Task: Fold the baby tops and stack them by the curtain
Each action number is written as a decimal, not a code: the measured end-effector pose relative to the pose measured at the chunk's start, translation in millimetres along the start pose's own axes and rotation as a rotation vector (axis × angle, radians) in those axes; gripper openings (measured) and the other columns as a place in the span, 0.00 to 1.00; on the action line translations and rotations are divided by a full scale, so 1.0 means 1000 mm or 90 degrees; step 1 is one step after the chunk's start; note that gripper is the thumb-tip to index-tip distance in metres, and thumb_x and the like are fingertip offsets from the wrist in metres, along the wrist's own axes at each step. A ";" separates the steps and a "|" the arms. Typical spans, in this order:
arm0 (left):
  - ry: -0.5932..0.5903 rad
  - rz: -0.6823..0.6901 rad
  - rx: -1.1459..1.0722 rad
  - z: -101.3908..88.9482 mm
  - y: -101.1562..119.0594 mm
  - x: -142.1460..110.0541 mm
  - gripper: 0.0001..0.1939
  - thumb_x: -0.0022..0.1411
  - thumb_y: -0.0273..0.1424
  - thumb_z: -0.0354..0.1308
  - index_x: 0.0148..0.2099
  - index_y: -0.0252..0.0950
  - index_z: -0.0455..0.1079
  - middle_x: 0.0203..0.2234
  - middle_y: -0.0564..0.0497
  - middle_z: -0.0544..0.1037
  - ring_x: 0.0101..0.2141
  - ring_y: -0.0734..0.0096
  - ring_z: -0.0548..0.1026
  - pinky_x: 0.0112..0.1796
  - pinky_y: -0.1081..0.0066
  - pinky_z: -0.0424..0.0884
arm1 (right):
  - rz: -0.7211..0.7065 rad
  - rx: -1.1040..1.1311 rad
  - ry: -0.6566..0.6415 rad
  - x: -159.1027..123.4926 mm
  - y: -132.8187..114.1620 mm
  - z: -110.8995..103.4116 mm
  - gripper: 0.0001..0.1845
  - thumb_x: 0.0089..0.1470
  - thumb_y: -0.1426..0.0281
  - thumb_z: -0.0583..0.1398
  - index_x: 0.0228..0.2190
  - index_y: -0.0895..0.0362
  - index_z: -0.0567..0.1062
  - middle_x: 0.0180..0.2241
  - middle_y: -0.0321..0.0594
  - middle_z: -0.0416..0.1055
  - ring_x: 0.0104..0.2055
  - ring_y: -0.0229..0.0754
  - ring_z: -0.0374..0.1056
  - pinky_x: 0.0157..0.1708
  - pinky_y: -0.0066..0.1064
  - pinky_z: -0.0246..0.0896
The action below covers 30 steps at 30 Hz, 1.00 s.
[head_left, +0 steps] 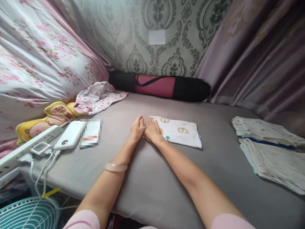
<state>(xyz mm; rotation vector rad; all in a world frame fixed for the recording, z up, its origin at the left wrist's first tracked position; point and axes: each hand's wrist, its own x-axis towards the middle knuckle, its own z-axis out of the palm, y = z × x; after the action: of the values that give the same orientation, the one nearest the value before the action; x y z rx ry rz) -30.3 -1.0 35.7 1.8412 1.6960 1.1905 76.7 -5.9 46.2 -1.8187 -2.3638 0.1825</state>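
Observation:
A small folded white cloth (179,132) with printed figures lies flat on the grey mattress (147,178). Both of my hands rest side by side at its left end. My left hand (137,128) lies flat on the mattress with fingers stretched out, touching the cloth's left edge. My right hand (152,129) lies flat on the cloth's left part, fingers extended. A pale bangle (116,167) sits on my left forearm. Neither hand grips anything.
A stack of folded white cloths (269,149) lies at the right. A crumpled floral garment (98,97) and a black-and-maroon roll bag (162,86) lie at the back. At the left edge are a yellow cushion (45,122), power strip (28,144), power bank (69,135) and fan (28,213).

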 end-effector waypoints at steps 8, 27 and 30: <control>-0.062 0.046 0.025 -0.001 0.009 -0.005 0.23 0.71 0.37 0.37 0.58 0.32 0.65 0.54 0.40 0.72 0.56 0.63 0.69 0.57 0.64 0.62 | -0.007 0.120 -0.003 -0.006 0.019 -0.020 0.33 0.65 0.63 0.37 0.65 0.67 0.50 0.68 0.49 0.40 0.70 0.44 0.34 0.66 0.38 0.30; -0.295 0.314 0.301 0.032 0.041 0.000 0.26 0.71 0.37 0.38 0.66 0.34 0.56 0.65 0.41 0.58 0.66 0.58 0.51 0.63 0.53 0.45 | 0.147 0.003 0.075 -0.068 0.114 -0.037 0.33 0.65 0.63 0.41 0.65 0.68 0.51 0.68 0.50 0.40 0.70 0.48 0.32 0.66 0.47 0.22; -0.342 0.307 0.315 0.051 0.047 -0.003 0.26 0.70 0.38 0.40 0.66 0.36 0.56 0.66 0.41 0.55 0.66 0.55 0.51 0.63 0.52 0.47 | 0.147 0.009 0.012 -0.069 0.116 -0.027 0.33 0.65 0.62 0.41 0.65 0.66 0.51 0.68 0.48 0.42 0.70 0.48 0.34 0.65 0.47 0.26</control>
<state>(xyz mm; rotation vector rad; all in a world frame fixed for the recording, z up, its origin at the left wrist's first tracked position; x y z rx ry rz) 38.8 0.5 40.4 2.6679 1.3430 0.3358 209.5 -42.4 47.8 -2.0739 -2.1292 0.2077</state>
